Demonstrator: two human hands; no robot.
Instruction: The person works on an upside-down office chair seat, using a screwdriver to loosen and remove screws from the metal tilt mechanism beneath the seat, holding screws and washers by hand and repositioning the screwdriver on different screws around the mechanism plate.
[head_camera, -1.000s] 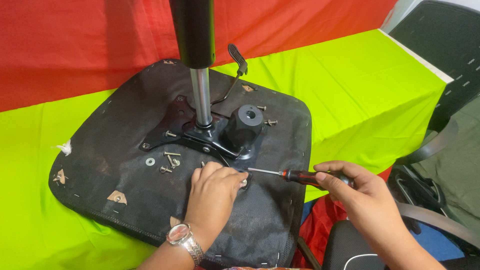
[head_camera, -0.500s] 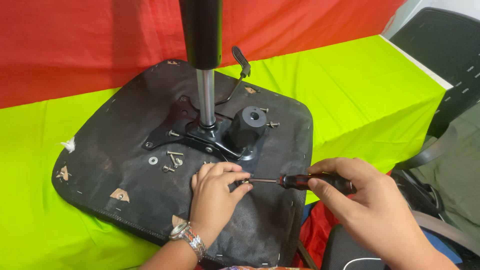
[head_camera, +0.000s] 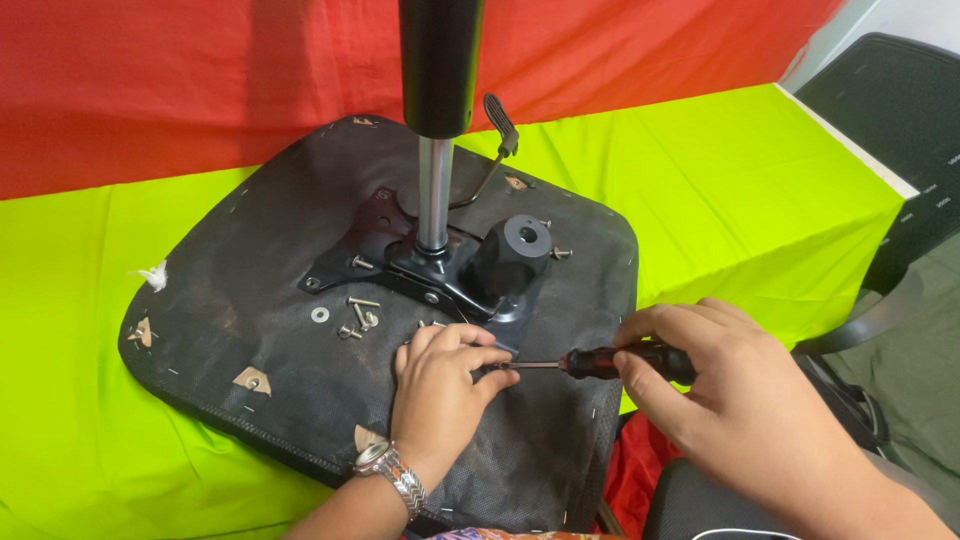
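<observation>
An upturned office chair seat (head_camera: 250, 300) with a black fabric underside lies on a bright green table cover. A black metal mounting plate (head_camera: 385, 255) with a gas lift column (head_camera: 436, 130) and a lever (head_camera: 498, 115) is fixed at its middle. My right hand (head_camera: 730, 400) grips a screwdriver (head_camera: 600, 362) with a dark red-and-black handle, held level, its tip pointing left. My left hand (head_camera: 440, 385), wearing a metal wristwatch, rests on the seat with fingertips pinched at the screwdriver tip by the plate's near corner. Whatever it pinches is hidden.
Several loose screws and a washer (head_camera: 320, 315) lie on the seat left of my left hand. A red cloth (head_camera: 200, 80) hangs behind the green table cover (head_camera: 750, 190). A black chair (head_camera: 890, 100) stands at the right, another chair part below my right hand.
The screwdriver dropped slightly and my right hand shifted along its handle. My left hand's fingers closed in around the tip. The view moved a little closer.
</observation>
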